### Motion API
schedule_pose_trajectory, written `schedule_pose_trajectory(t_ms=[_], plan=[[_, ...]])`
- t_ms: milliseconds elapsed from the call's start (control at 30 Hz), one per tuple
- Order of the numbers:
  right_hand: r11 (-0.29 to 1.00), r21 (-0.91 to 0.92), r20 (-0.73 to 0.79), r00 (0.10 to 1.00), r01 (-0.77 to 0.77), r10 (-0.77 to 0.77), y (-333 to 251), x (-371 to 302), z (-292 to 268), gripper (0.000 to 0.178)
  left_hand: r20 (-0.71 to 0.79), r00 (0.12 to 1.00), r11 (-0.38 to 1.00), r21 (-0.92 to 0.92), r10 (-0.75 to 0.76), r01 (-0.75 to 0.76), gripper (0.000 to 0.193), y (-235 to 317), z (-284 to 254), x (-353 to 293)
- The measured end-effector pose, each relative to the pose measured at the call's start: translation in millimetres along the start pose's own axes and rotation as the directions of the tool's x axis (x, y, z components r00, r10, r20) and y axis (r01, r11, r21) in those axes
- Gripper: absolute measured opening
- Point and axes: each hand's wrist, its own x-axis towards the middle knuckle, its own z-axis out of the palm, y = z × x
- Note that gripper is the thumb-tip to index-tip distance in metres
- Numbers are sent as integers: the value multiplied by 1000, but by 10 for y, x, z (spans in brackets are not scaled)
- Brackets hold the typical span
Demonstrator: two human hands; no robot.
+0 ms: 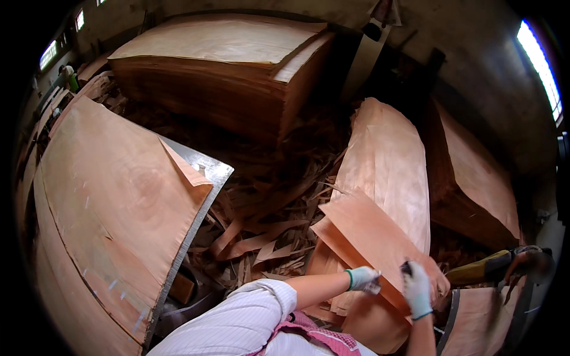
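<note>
Thin reddish-brown wood veneer sheets (pixel 371 222) lie at an angle in front of me, their far ends overlapping a long veneer pile. My left hand (pixel 364 280), in a white glove with a green cuff and dark fingers, is closed at the near left edge of the sheets. My right hand (pixel 417 291), gloved alike, is closed against the right part, where the veneer curls up beside it. Dark material shows at its fingertips; whether that is the glove's coating or a small object is unclear. The long veneer pile (pixel 389 154) stretches away beyond both hands.
On the left stands a metal-edged table (pixel 222 170) covered with veneer sheets (pixel 124 172). A tall veneer stack (pixel 202 83) rises at the back, another stack (pixel 475 172) at the right. Veneer scraps (pixel 261 237) litter the floor. Another person (pixel 516 264) bends at the far right.
</note>
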Motion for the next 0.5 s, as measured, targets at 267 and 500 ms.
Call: schedule_pose_trajectory(t_ms=[267, 500], plan=[[987, -100, 394, 906, -125, 155, 1234, 108, 862, 17, 26, 985, 936, 307, 172, -172, 17, -268, -986, -1264], [945, 146, 441, 874, -293, 203, -604, 579, 1350, 29, -737, 492, 885, 369, 464, -283, 24, -1603, -1807, -3427]])
